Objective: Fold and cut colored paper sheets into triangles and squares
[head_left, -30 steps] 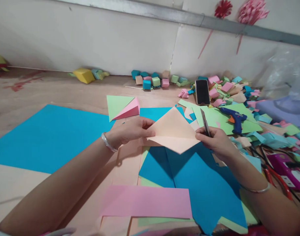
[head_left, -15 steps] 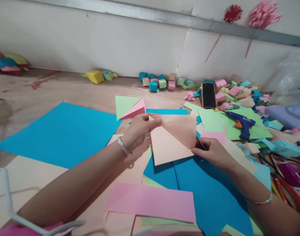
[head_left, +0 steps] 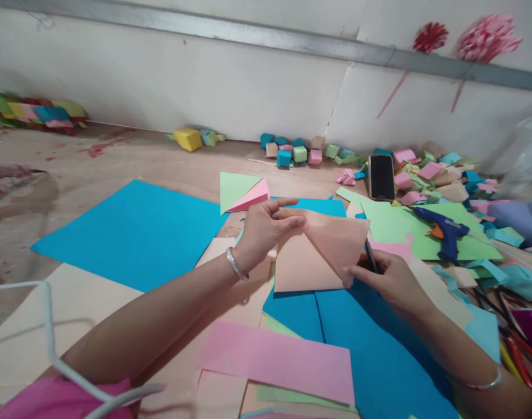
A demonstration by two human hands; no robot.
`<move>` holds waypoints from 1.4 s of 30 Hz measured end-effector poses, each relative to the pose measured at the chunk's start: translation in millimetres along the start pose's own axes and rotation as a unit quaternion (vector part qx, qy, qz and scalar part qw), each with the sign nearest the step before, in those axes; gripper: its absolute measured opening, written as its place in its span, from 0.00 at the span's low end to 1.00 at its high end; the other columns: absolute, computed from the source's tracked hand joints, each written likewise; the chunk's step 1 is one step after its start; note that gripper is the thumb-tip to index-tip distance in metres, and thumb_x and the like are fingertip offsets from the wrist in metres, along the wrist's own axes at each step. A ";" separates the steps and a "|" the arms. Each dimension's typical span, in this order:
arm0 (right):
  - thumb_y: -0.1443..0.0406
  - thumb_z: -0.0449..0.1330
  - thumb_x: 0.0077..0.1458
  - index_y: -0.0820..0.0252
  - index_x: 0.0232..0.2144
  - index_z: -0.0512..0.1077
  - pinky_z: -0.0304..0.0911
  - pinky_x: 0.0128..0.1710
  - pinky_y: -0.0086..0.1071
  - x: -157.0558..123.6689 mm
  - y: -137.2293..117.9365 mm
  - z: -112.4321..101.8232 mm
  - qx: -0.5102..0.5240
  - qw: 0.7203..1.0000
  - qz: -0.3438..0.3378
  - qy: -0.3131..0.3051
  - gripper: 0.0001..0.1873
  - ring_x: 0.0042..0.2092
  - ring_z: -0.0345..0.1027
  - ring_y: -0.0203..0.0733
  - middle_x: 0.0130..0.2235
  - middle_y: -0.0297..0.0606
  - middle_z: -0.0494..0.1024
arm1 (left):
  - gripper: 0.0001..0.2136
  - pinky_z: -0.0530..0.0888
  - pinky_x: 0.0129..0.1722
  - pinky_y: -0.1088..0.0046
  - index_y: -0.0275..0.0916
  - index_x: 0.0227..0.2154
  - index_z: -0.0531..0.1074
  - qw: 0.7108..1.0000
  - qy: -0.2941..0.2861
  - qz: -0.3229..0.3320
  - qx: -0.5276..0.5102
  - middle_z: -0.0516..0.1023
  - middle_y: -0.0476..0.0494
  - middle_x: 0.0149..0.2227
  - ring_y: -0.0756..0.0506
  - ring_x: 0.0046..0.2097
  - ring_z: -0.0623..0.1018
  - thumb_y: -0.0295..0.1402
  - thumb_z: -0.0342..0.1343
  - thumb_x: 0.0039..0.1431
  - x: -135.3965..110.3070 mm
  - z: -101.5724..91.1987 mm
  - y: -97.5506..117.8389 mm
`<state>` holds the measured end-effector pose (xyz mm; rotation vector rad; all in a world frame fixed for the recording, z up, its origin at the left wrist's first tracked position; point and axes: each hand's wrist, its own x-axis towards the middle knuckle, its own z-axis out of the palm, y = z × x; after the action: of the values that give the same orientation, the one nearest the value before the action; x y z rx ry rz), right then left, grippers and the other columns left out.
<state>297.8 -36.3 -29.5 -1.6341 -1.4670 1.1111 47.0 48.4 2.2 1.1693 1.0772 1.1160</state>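
A peach paper sheet, partly folded over on a diagonal, is held up between both hands above the blue sheets. My left hand pinches its upper left corner with thumb and fingers. My right hand grips the lower right edge and also holds a thin dark tool, perhaps scissors or a cutter, between its fingers. Both wrists wear silver bangles.
Large blue sheets, a pink strip and peach sheets cover the wooden floor. A phone, blue glue gun, folded paper cubes and coloured scraps lie at the right and by the wall. Red-handled pliers sit at far right.
The peach paper has turned from a flat kite shape to a sheet with one flap folded over. Both hands and the view have shifted slightly to the right.
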 end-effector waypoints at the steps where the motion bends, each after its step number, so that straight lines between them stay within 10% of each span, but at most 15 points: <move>1: 0.54 0.67 0.48 0.62 0.33 0.76 0.60 0.34 0.36 0.4 0.4 0.3 0.001 1.000 0.003 0.000 0.17 0.36 0.66 0.43 0.33 0.38 0.75 | 0.23 0.75 0.31 0.75 0.35 0.46 0.77 1.000 0.000 0.004 0.007 0.74 0.53 0.24 0.52 0.28 0.75 0.33 0.71 0.43 0.1 -0.3 -0.4; 18: 0.54 0.67 0.46 0.60 0.25 0.70 0.54 0.26 0.30 -0.8 -6.6 1.7 0.036 0.999 0.010 0.024 0.16 0.26 0.59 0.34 0.25 0.33 0.69 | 0.19 0.76 0.30 0.76 0.34 0.37 0.77 1.000 0.004 0.001 -0.015 0.79 0.48 0.28 0.50 0.29 0.77 0.36 0.72 0.41 3.0 -0.9 -1.3; 26: 0.51 0.51 0.63 0.60 0.49 0.73 0.65 0.30 0.33 3.9 -0.5 -12.7 -0.067 0.989 -0.098 0.084 0.23 0.30 0.68 0.39 0.35 0.42 0.78 | 0.17 0.75 0.29 0.75 0.34 0.25 0.73 0.994 0.048 -0.034 -0.095 0.78 0.49 0.25 0.50 0.28 0.77 0.36 0.74 0.36 27.3 -18.4 -13.3; 32: 0.65 0.56 0.62 0.61 0.48 0.74 0.66 0.44 0.36 2.2 -4.9 -23.8 -0.324 0.856 -0.348 0.202 0.13 0.44 0.72 0.44 0.42 0.44 0.79 | 0.21 0.75 0.24 0.71 0.36 0.23 0.69 0.987 0.053 -0.089 -0.125 0.76 0.48 0.22 0.48 0.24 0.76 0.40 0.75 0.32 39.3 -26.9 -20.8; 42: 0.68 0.62 0.56 0.63 0.49 0.74 0.65 0.38 0.34 -5.6 -11.9 -29.4 -0.455 0.741 -0.430 0.245 0.17 0.38 0.72 0.44 0.37 0.44 0.79 | 0.23 0.76 0.25 0.72 0.36 0.24 0.69 0.985 0.087 -0.080 -0.126 0.76 0.49 0.23 0.48 0.24 0.76 0.38 0.77 0.29 36.9 -25.6 -9.0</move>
<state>319.4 -38.3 -5.7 -1.2806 -2.1342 -0.6348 27.3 87.7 -10.6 0.7843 1.1060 1.2048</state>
